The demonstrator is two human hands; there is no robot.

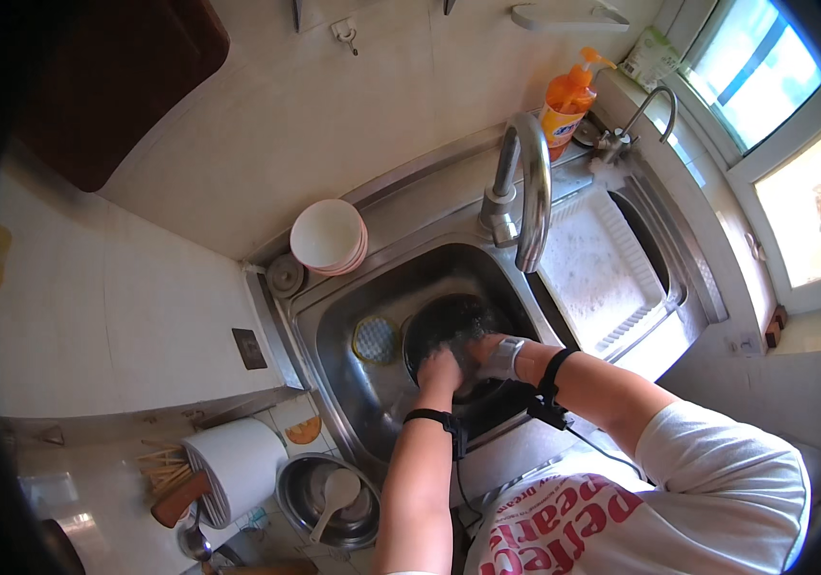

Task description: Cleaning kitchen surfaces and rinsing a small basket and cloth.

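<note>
A dark round pan or pot [428, 323] stands in the left basin of a stainless steel sink [353, 402], with water splashing in it. Both hands reach into it. My left hand [440, 368] is over its near left part, fingers blurred by the water. My right hand [486, 350], with a pale band at the wrist, is close beside it on the right; its fingers are hidden by water. Whether either hand grips anything cannot be told. A blue-and-white checked sponge [376, 340] with a yellow edge lies on the basin floor, left of the pan. The chrome faucet [534, 194] arches above.
Stacked pink-rimmed bowls [327, 236] and a round drain cover [285, 275] stand on the back ledge. A white drainer tray [601, 273] covers part of the right basin. An orange soap bottle [565, 108] stands behind. A metal bowl with a white scoop [342, 490] and a white utensil holder [238, 460] are at lower left.
</note>
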